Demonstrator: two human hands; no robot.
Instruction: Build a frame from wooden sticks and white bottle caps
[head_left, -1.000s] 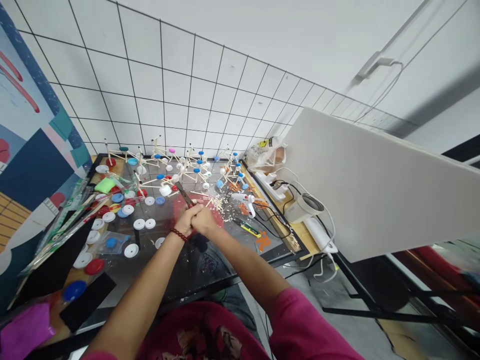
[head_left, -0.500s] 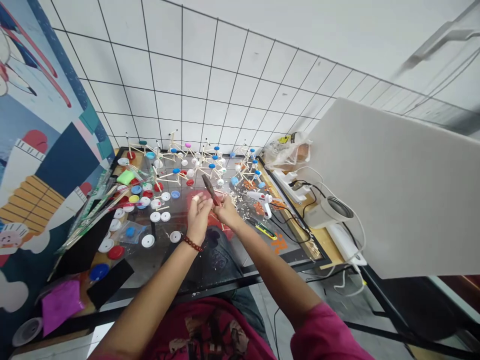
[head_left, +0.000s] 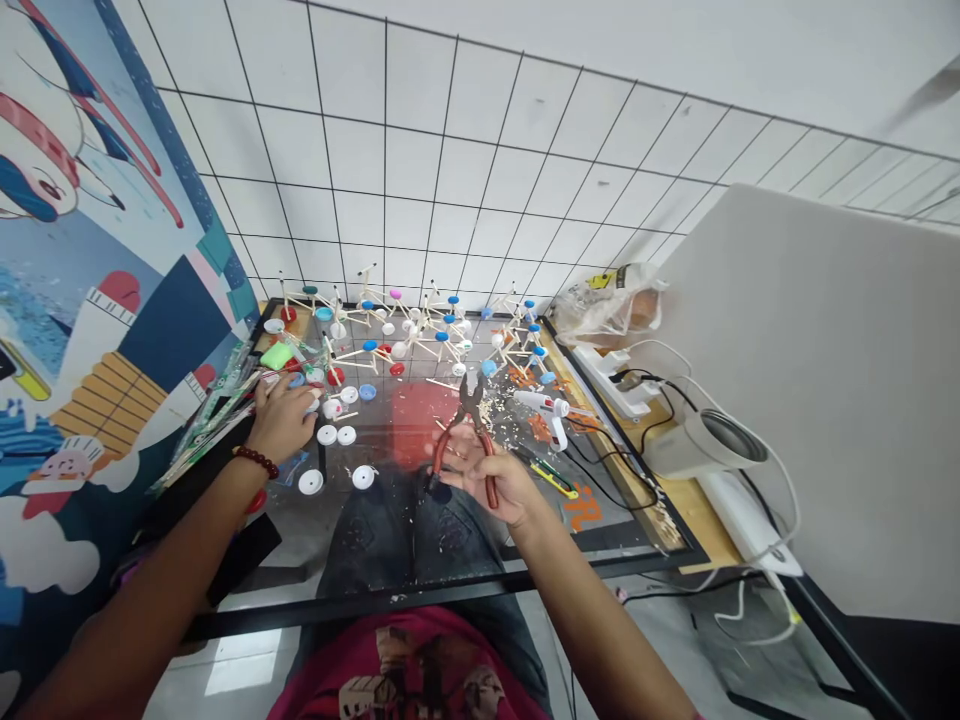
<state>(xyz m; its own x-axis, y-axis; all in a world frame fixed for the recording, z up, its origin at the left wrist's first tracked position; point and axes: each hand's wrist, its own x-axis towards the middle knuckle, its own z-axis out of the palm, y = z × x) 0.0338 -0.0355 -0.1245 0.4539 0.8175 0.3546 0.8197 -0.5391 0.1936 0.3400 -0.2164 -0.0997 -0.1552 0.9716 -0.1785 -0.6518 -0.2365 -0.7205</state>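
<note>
My right hand [head_left: 501,482] holds a pair of pliers [head_left: 471,395] with red handles above the table. The handles are spread and the jaws point away from me. At the left, my left hand [head_left: 283,418] reaches palm down among the bottle caps, its fingers apart and their tips partly hidden. White caps [head_left: 327,435], a blue cap [head_left: 367,392] and a red cap [head_left: 335,376] lie close to it. A red sheet [head_left: 416,425] lies left of the pliers. Behind it stand several small models of sticks and coloured caps [head_left: 442,337].
A white glue gun [head_left: 547,408] and a yellow utility knife [head_left: 555,478] lie on the right. Beyond the wooden edge are a power strip [head_left: 615,380], cables and a tape roll [head_left: 705,440]. Light-coloured scraps [head_left: 506,415] litter the table. A large pale panel [head_left: 840,400] stands at right.
My left hand has left the right hand and moved left to the caps. The pliers' handles have spread in my right hand. The view has shifted slightly.
</note>
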